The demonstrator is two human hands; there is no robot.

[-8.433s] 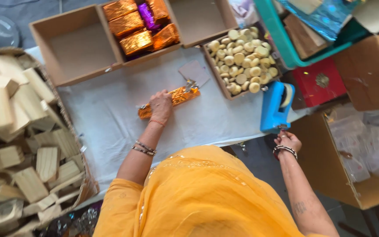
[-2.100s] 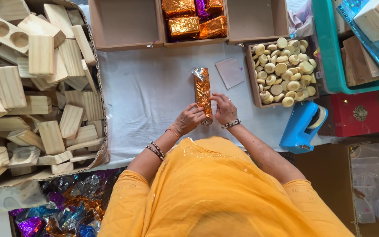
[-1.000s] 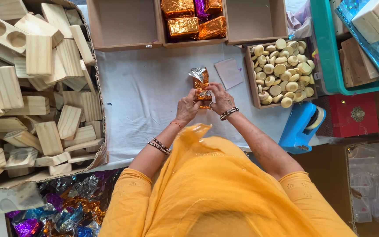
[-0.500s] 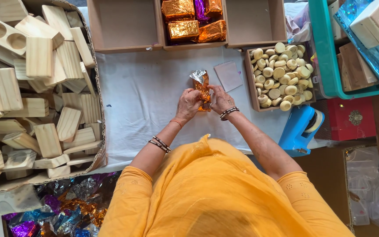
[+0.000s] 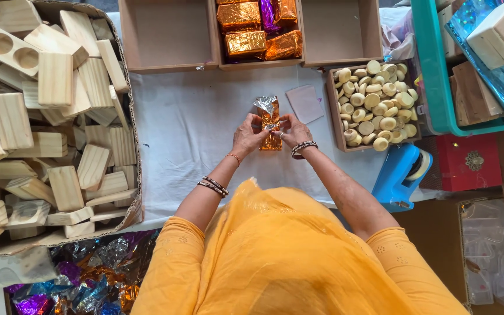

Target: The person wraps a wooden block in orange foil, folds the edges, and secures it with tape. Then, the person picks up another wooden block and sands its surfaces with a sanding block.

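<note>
Both hands, left hand and right hand, pinch closed on the orange foil packet. Bare cloth lies open at nine o'clock; the tray of round pieces crowds three o'clock.

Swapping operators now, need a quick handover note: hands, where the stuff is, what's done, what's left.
Left hand and right hand: both grip one orange foil-wrapped block from either side, on the white table cover.
The block's top end is loose, crinkled foil, silver side showing, not folded flat.
Done: several wrapped blocks sit in the middle cardboard box at the far edge.
Supplies: bare wooden blocks piled in the left box; round cream pieces in the right tray; blue tape dispenser beside the right forearm; loose foil sheets lower left.
Left: close the top end.
</note>
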